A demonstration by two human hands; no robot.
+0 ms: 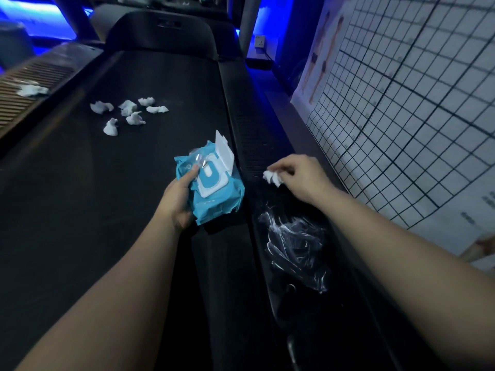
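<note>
While my left hand [179, 194] grips the blue pack of wipes [214, 188] from its left side, thumb laid across the top, the pack sits at the right edge of the treadmill belt [134, 183]. I judge it is held there to keep the opening facing up and to stop the pack sliding. Its white lid [224, 148] stands flipped open toward the far right. My right hand [300, 178] is curled round a crumpled wipe [273, 178], pinching it in the fingertips low over the ribbed side rail [249, 129] just past the belt's right edge. I cannot tell whether the wipe touches the rail, but it looks to me like the rail is being wiped. The two hands are near each other but apart, with the rail's inner edge between them.

Toward the far end the rail runs on to the hood [160, 30], so I reckon a stroke has room that way. Toward me, a crinkled plastic bag [297, 250] lies on the rail just behind the right wrist, and pulling back would meet it. A gridded chart [401, 103] stands close along the rail's outer edge, leaving little room on the right. A cluster of used wipes [128, 113] lies on the far left part of the belt, well apart from the pack, so the left hand has room to shift leftward.
</note>
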